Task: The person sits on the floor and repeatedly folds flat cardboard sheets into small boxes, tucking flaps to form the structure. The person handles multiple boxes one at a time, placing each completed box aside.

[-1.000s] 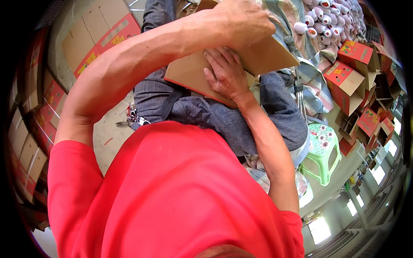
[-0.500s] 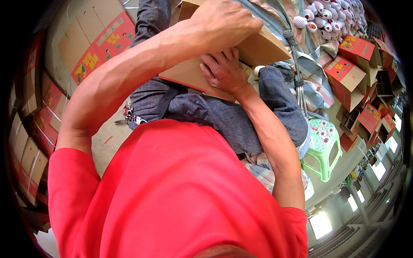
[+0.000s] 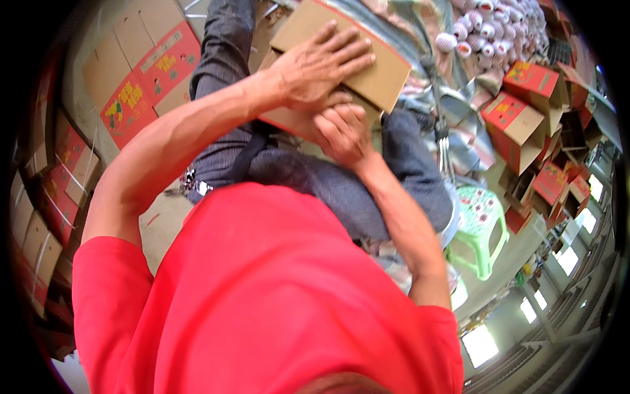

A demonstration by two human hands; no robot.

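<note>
I am working from a single feed, the head view. At 12 o'clock, just beyond the lap, a brown cardboard carton (image 3: pixel 380 77) with red-edged panels lies tilted between the spread legs of the grey trousers (image 3: pixel 222 72), one leg running up at 11 o'clock and the other bent out toward 3. I judge that the legs frame it so it cannot slide sideways.

The left hand (image 3: pixel 310 73) reaches across at 12 o'clock, palm down on the upper panel with its fingers apart; a flat palm like that presses rather than grips, probably to keep the board down. The right hand (image 3: pixel 346 134) sits nearer the body, just past 12, its fingers curled together close against the left thumb. I cannot tell whether it pinches board or simply rests there as a brace.

Flat red-and-brown carton blanks (image 3: pixel 167 62) lie at 10 o'clock and a strapped carton stack (image 3: pixel 42 256) at 9, probably kept on that side as stock within reach. Opened-out red cartons (image 3: pixel 512 118) crowd together at 2 o'clock, near the round fruit in white foam nets (image 3: pixel 487 31) between 1 and 2. A green plastic stool (image 3: pixel 476 213) stands at 3.
</note>
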